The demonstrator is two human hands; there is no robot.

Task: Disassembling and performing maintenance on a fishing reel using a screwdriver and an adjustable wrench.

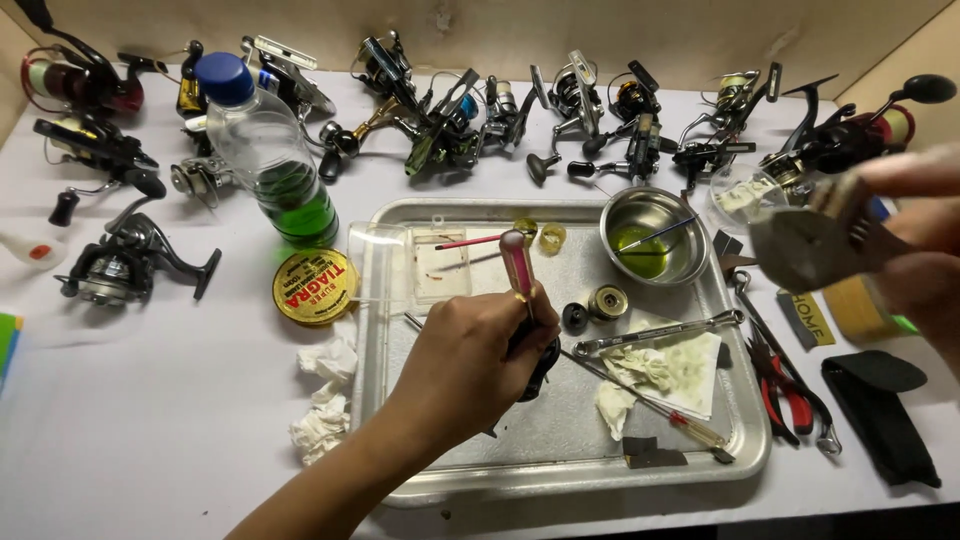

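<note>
My left hand (470, 350) reaches over the metal tray (560, 470) and grips a pink-handled tool (518, 268) that stands nearly upright. A black reel part (542, 368) lies partly hidden under this hand. My right hand (925, 250) is raised at the right edge, close to the camera and blurred. It holds a grey metal reel part (805, 240) with a round flat face. On the tray near my left hand lie two small round parts (595, 305), a wrench (660, 333) and a stained tissue (660, 375).
Several fishing reels (440, 120) line the back of the table. A bottle of green liquid (275, 160), a yellow round tin (315, 287) and crumpled tissues (320, 400) sit left of the tray. A steel bowl (655, 235), red-handled pliers (790, 395) and a black pouch (880, 410) are on the right.
</note>
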